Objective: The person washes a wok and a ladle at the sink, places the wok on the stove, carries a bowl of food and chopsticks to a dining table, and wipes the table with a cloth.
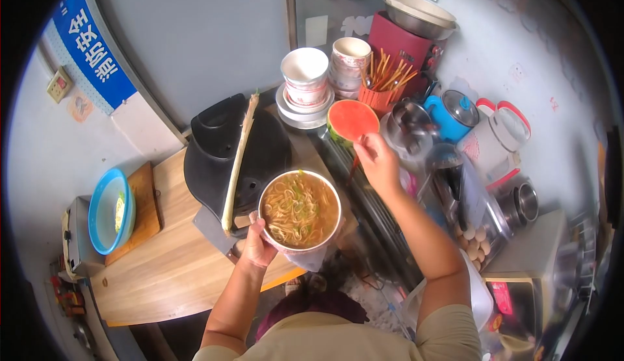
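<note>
My left hand (260,249) grips the near left rim of a white bowl of noodle soup (300,210), with green bits floating among the noodles. The bowl is held up in front of me, roughly level. My right hand (378,163) is raised to the right of the bowl, fingers pinched together, just in front of a halved watermelon (353,120). A thin dark reddish strip shows below its fingertips; I cannot make out what it is. Left of the bowl, a long pale stalk (238,163) lies across a black lidded appliance (211,133).
Stacked bowls (304,68) and an orange holder of chopsticks (379,98) stand at the back. A blue kettle (452,115), metal pots (411,119) and eggs (478,247) crowd the right. A blue basin (95,213) sits on a cutting board (144,215) on the wooden counter (162,257).
</note>
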Demonstrator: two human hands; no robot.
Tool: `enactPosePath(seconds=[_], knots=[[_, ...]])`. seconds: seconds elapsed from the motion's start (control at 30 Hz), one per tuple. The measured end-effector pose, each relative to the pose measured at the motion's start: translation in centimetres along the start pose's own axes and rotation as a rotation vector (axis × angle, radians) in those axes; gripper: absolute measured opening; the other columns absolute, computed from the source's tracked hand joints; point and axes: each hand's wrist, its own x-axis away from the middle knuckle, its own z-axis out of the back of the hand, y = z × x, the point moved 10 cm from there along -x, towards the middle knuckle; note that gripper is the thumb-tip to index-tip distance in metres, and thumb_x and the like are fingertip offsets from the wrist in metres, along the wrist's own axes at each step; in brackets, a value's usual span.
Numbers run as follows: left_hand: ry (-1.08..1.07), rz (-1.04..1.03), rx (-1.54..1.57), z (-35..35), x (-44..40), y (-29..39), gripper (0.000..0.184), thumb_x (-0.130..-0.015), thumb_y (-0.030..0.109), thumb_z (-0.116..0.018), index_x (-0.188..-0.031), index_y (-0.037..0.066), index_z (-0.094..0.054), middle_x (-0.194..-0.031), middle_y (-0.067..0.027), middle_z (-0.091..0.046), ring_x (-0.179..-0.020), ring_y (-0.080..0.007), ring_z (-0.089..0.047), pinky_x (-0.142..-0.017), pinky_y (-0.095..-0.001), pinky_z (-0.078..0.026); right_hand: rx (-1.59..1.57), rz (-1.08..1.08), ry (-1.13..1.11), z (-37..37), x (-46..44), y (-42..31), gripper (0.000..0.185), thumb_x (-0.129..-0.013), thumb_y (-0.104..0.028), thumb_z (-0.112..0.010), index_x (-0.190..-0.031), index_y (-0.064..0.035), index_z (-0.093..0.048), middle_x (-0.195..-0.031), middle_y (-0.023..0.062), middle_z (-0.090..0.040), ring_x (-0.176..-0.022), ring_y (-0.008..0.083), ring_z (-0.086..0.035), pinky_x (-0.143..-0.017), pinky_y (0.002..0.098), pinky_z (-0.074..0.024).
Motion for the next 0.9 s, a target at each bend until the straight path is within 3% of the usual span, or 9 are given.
enactPosePath(seconds=[0.13, 0.23, 0.33, 0.4, 0.43, 0.6, 0.67, 0.77, 0.9], knots=[[-0.008, -0.001, -0.001, 0.2, 0.5, -0.2, 0.065, -0.074, 0.035, -0.065, -0.127, 0.006, -0.04, -0.124, -0.0127, -0.05, -0.113, -0.0292, -0.049, -0.097, -0.0452, -0.04, 0.149, -0.064, -0.266, -3.1, 1.6, 2.9, 0.014, -0.089, -0.017, -0.051, -0.091, -0.0025, -0.053, -0.079, 0.0185, -0.06, -0.072, 0.035, -0.06, -0.062, 0.0382, -0.0463], [-0.021, 0.002, 0.004, -0.2, 1.2, 0.4, 0.065, -0.074, 0.035, -0.064, -0.128, 0.006, -0.04, -0.124, -0.0131, -0.05, -0.113, -0.0294, -0.049, -0.098, -0.0455, -0.04, -0.056, -0.222, -0.012, -0.8, 2.3, -0.5, 0.018, -0.092, -0.019, -0.047, -0.092, -0.0023, -0.053, -0.079, 0.0168, -0.059, -0.075, 0.0342, -0.059, -0.066, 0.0384, -0.0455], [-0.03, -0.005, -0.005, -0.1, 1.6, 0.7, 0.065, -0.075, 0.035, -0.063, -0.128, 0.005, -0.04, -0.124, -0.0137, -0.049, -0.113, -0.0298, -0.049, -0.098, -0.0461, -0.039, -0.281, -0.355, 0.092, 1.1, 4.7, -3.0, 0.017, -0.089, -0.023, -0.055, -0.092, -0.0062, -0.054, -0.064, -0.0007, -0.052, -0.052, 0.0109, -0.049, -0.047, 0.0267, -0.0378], [-0.027, 0.0, 0.0, -0.2, 2.1, 1.3, 0.064, -0.076, 0.035, -0.062, -0.128, 0.005, -0.04, -0.125, -0.0142, -0.049, -0.114, -0.0302, -0.048, -0.098, -0.0467, -0.039, -0.616, -0.776, 0.008, -0.6, 9.3, -2.8, 0.015, -0.086, -0.023, -0.06, -0.089, -0.0095, -0.054, -0.059, -0.0069, -0.043, -0.042, 0.0028, -0.036, -0.036, 0.0204, -0.0251], [-0.036, -0.002, 0.001, 0.1, 2.1, 1.3, 0.063, -0.077, 0.035, -0.061, -0.128, 0.005, -0.04, -0.125, -0.0145, -0.049, -0.114, -0.0305, -0.048, -0.098, -0.0471, -0.039, -0.646, -0.85, 0.004, -1.6, 12.2, -1.5, 0.016, -0.084, -0.024, -0.062, -0.087, -0.0106, -0.054, -0.056, -0.0067, -0.04, -0.037, 0.0024, -0.031, -0.032, 0.0193, -0.0195], [-0.038, 0.076, -0.002, 0.7, 2.8, 1.9, 0.062, -0.079, 0.036, -0.059, -0.128, 0.005, -0.039, -0.126, -0.0141, -0.048, -0.115, -0.0306, -0.046, -0.099, -0.0474, -0.036, -0.666, -1.55, -0.504, -10.6, 30.0, 1.8, 0.048, -0.087, -0.049, -0.051, -0.094, -0.0025, -0.056, -0.068, 0.005, -0.054, -0.039, 0.0045, -0.024, -0.036, 0.0192, -0.0199], [-0.032, 0.132, 0.009, 0.8, 3.4, 2.3, 0.064, -0.077, 0.036, -0.063, -0.128, 0.007, -0.039, -0.126, -0.012, -0.048, -0.115, -0.0286, -0.046, -0.099, -0.0463, -0.036, -0.983, -1.614, -0.383, -13.6, 32.0, 0.9, 0.04, -0.088, -0.046, -0.049, -0.082, -0.0064, -0.052, -0.066, 0.0046, -0.053, -0.037, 0.0042, -0.025, -0.034, 0.0188, -0.0187], [-0.099, 0.182, -0.006, 1.5, 3.5, 2.5, 0.066, -0.077, 0.037, -0.063, -0.129, 0.006, -0.038, -0.128, -0.0126, -0.046, -0.117, -0.0299, -0.044, -0.099, -0.0481, -0.035, -1.088, -1.582, 0.229, -14.9, 33.8, 4.0, 0.029, -0.088, -0.035, -0.052, -0.078, -0.0079, -0.049, -0.066, 0.0024, -0.052, -0.036, 0.0052, -0.025, -0.035, 0.0195, -0.0181], [-0.117, 0.229, -0.045, 2.2, 4.8, 3.7, 0.066, -0.077, 0.037, -0.063, -0.128, 0.005, -0.038, -0.129, -0.0138, -0.046, -0.118, -0.0305, -0.043, -0.1, -0.0486, -0.034, -0.959, -1.39, 0.453, -13.0, 32.9, 1.6, 0.015, -0.083, -0.02, -0.056, -0.077, -0.0087, -0.048, -0.065, 0.0, -0.049, -0.036, 0.0066, -0.026, -0.035, 0.0199, -0.017]])
